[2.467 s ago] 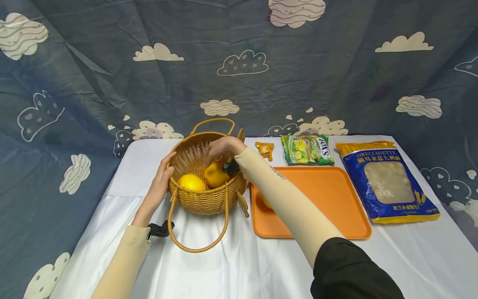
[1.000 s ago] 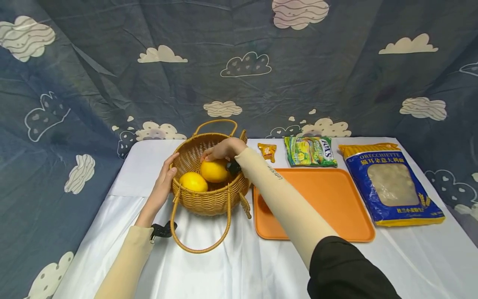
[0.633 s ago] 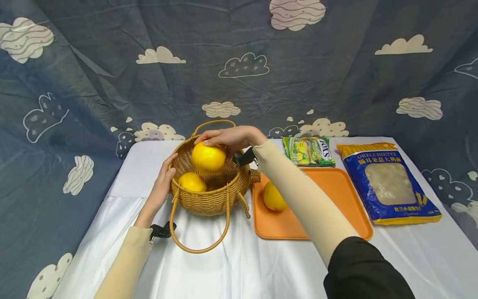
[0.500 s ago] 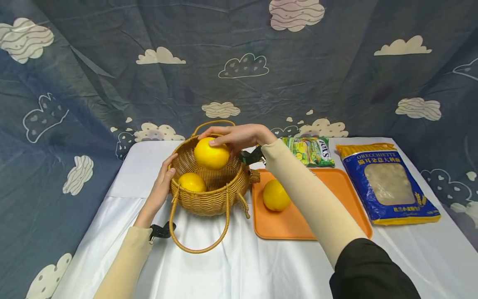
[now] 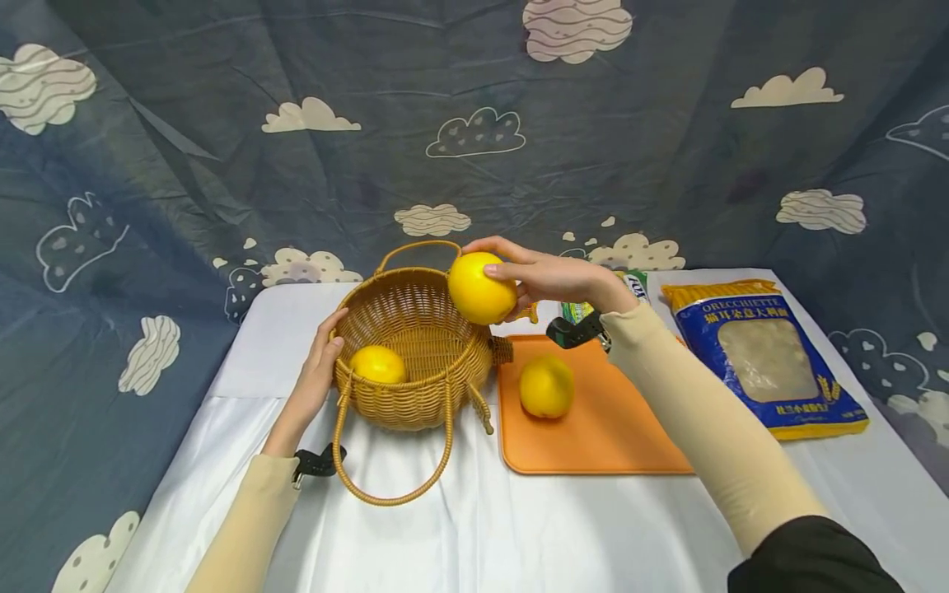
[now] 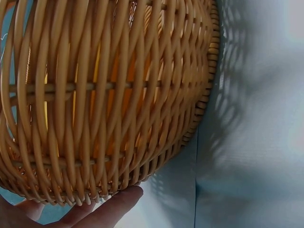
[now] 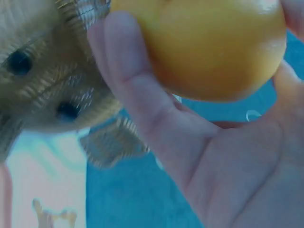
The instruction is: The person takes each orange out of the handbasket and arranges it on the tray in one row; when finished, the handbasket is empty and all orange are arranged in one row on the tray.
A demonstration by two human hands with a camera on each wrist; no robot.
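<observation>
Right grip (image 5: 552, 276) curled round yellow fruit (image 5: 481, 287), above basket (image 5: 415, 403) rim

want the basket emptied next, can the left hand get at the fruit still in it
Probably yes. The left hand rests open on the basket rim, right beside the yellow fruit inside; the basket top is open, and the right hand holds another fruit off to the side.

White table (image 5: 519, 535), basket (image 5: 415, 395), tray (image 5: 615, 436), pasta bag (image 5: 764, 354)
</observation>
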